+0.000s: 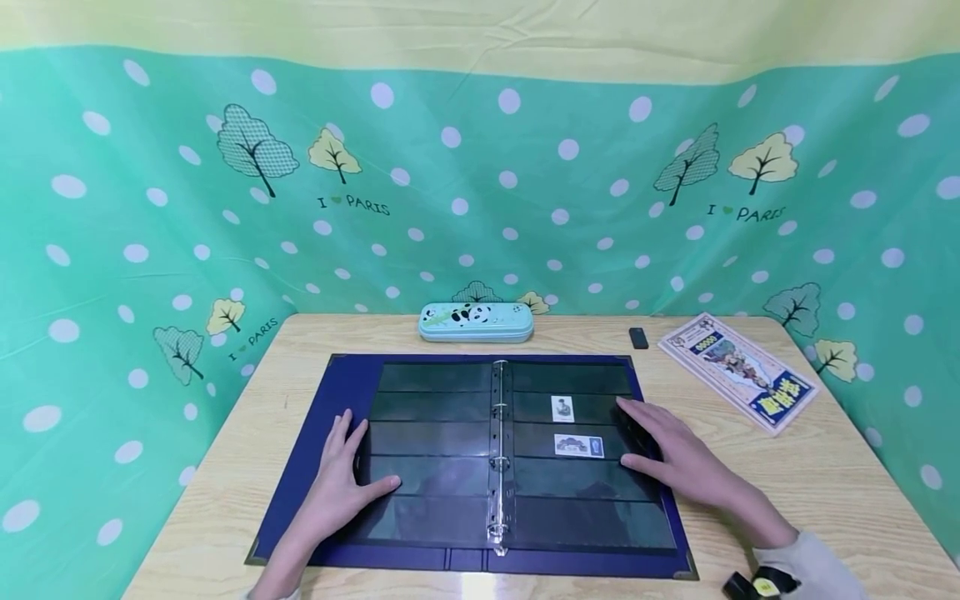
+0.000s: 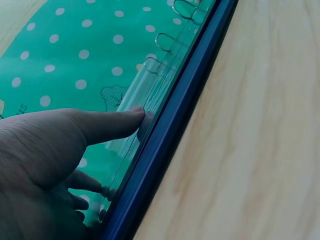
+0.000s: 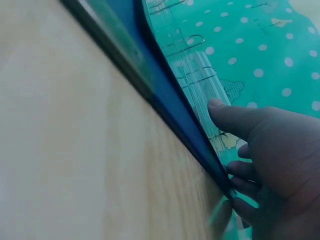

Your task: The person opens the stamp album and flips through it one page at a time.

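Note:
A blue ring binder point(image 1: 300, 492) lies spread on the table, with black pocketed pages on both sides of its metal rings point(image 1: 498, 462). Two stamps sit in the right page point(image 1: 585, 521): an upright one point(image 1: 562, 408) and, below it, a wider one point(image 1: 578, 446). My left hand point(image 1: 341, 483) rests on the left page point(image 1: 435, 475) near its outer edge, thumb and fingers spread. At the right page's outer edge, my right hand point(image 1: 678, 454) touches the surface with fingertips and thumb apart. Its lower fingers meet the binder's edge in the right wrist view.
Behind the binder stands a light-blue pencil case point(image 1: 476, 323) with a panda picture. A small black object point(image 1: 638, 337) lies to its right, beside a printed booklet point(image 1: 738, 371). A green dotted curtain point(image 1: 480, 192) borders the wooden table point(image 1: 225, 500) at the back and sides.

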The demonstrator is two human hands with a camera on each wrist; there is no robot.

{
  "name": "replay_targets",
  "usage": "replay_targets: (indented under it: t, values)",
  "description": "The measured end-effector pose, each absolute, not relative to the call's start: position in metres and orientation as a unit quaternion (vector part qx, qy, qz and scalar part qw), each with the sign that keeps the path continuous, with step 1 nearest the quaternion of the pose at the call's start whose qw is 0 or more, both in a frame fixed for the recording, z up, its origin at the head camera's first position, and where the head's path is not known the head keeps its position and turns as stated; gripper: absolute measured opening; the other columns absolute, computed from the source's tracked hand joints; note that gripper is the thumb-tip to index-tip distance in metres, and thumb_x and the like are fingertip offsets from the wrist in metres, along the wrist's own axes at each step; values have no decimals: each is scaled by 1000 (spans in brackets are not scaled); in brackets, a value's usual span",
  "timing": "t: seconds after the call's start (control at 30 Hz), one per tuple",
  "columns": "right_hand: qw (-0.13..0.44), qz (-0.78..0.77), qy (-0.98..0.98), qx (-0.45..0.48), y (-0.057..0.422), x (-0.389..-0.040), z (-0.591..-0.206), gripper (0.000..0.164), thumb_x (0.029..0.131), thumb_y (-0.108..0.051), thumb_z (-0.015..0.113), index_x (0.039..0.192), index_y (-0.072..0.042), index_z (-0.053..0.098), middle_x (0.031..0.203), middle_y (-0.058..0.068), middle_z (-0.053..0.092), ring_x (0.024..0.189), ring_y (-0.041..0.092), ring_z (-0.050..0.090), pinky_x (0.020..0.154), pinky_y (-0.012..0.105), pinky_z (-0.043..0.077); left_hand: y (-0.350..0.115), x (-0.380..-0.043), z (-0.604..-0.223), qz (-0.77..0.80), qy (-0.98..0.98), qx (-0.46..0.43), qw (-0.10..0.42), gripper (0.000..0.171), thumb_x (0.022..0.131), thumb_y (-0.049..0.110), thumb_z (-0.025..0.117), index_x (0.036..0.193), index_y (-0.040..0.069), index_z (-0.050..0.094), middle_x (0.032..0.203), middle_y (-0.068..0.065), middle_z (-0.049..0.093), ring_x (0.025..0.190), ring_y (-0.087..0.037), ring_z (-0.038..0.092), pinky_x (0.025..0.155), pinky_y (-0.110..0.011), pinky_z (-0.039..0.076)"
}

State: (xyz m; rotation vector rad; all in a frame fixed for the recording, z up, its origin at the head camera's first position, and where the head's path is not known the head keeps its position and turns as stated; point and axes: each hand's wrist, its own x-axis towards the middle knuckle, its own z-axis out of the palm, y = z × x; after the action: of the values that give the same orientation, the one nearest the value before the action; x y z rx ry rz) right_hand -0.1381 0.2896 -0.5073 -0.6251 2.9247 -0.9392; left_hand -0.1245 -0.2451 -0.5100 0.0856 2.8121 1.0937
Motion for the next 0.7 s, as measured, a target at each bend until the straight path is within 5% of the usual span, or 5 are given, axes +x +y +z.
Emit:
replay_targets:
  t: [0.17,0.43,0.57,0.7]
  values:
    - [-39,-301,933,-194,287,-144,-506,73,101,-32,85,164,-10,55,155,21,56,142,49,51,107,75,47,-244,-123,-508,359,931,33,53,120,87,44,96,169,-12,29,182,-32,0,166,-58,-4,125,-82,14]
    - [-57,-257,950,-167,290,-158,-508,91,94,-46,90,166,-6,51,136,21,55,116,36,53,92,54,50,-243,-122,-506,358,931,30,56,120,87,43,96,170,-11,27,182,-32,1,166,-58,-4,126,-82,13]
    - [-24,-275,949,-151,292,-170,-507,95,95,-48,88,168,-5,47,125,15,54,94,23,48,75,36,43,-243,-122,-505,358,932,29,57,121,87,44,95,170,-11,27,182,-32,1,166,-58,-4,126,-82,13]
    - [1,-274,951,-146,294,-181,-505,98,95,-51,87,170,-5,44,115,11,54,78,17,42,63,30,35,-242,-123,-505,358,932,29,59,121,87,44,96,170,-11,27,182,-32,2,166,-58,-4,126,-81,13]
